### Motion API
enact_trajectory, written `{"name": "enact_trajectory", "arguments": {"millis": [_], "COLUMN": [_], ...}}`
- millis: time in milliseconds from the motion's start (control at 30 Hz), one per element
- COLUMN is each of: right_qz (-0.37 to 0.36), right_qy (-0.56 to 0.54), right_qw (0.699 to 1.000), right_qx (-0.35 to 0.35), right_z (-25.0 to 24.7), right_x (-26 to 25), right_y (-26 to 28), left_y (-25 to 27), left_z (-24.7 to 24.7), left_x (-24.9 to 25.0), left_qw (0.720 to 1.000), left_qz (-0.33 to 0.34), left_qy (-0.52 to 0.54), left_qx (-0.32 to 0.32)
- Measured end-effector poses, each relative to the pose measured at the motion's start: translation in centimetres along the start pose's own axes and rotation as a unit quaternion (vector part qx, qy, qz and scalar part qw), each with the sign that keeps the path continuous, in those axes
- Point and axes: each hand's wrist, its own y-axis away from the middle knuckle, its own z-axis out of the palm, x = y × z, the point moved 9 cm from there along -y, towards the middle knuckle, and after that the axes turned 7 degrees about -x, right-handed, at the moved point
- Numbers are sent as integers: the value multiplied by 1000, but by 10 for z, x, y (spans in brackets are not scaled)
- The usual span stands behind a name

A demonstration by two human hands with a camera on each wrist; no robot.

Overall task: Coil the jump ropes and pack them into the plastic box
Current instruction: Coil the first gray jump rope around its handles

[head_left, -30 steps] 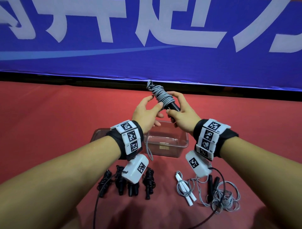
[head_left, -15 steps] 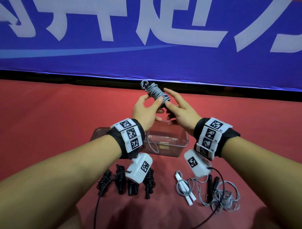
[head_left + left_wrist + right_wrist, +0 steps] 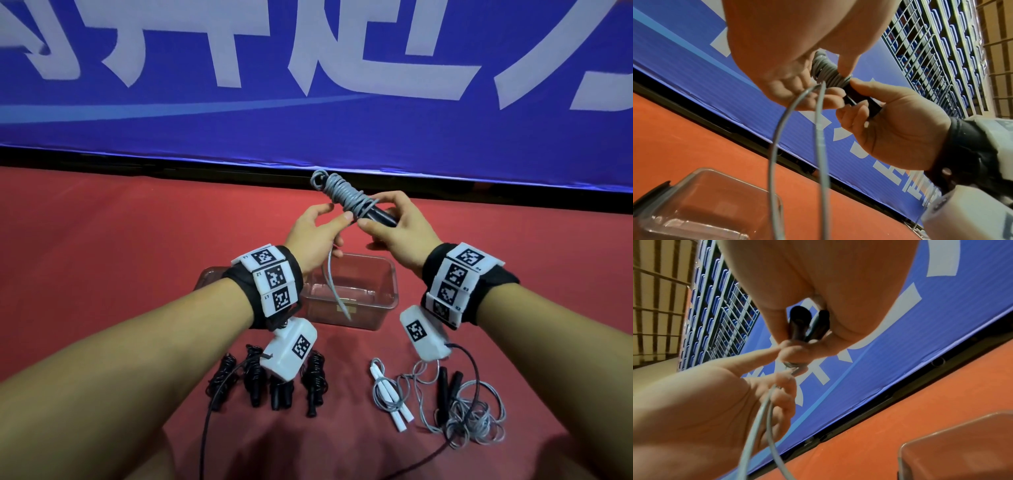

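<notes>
A grey jump rope [image 3: 344,193] is wound round its two black handles [image 3: 380,216], held in the air above the clear plastic box [image 3: 388,274]. My right hand [image 3: 390,222] grips the black handles [image 3: 797,326] at their lower end. My left hand [image 3: 318,226] pinches the loose grey cord [image 3: 818,100] against the coil [image 3: 826,71]; a doubled tail of cord [image 3: 334,284] hangs from it into the box. The box [image 3: 701,194] sits on the red floor and holds nothing else that I can see.
On the floor in front lie several coiled black ropes [image 3: 270,380], a coiled rope with white handles [image 3: 387,390] and a loose grey rope with black handles [image 3: 459,407]. A blue banner [image 3: 308,85] stands behind the box. Camera cables trail near my wrists.
The rope bundle has tilted and shifted slightly right. My left hand has brought another turn of cord round the handles, and the hanging tail now reaches down into the box.
</notes>
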Motion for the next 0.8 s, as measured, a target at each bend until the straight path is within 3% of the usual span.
{"name": "enact_trajectory", "arguments": {"millis": [100, 233, 333, 467, 633, 700, 800], "right_qz": [-41, -69, -45, 21, 106, 115, 83], "right_qy": [149, 231, 191, 42, -163, -169, -88], "right_qw": [988, 971, 981, 997, 975, 974, 990], "right_qx": [-10, 5, -11, -65, -109, -98, -67], "right_z": [-2, 0, 4, 16, 28, 26, 19], "right_x": [-3, -8, -7, 4, 7, 7, 5], "right_y": [3, 3, 1, 7, 13, 10, 3], "left_y": [-1, 2, 4, 5, 3, 2, 2], "left_z": [0, -1, -7, -14, -9, -5, -4], "left_x": [-5, 0, 5, 5, 1, 1, 0], "left_qw": [1000, 999, 997, 996, 999, 999, 1000], "left_qz": [-15, -10, 5, 11, 5, 7, 6], "left_qy": [21, -5, -11, -15, 17, 20, 7], "left_qx": [8, 41, 74, 85, 51, 33, 27]}}
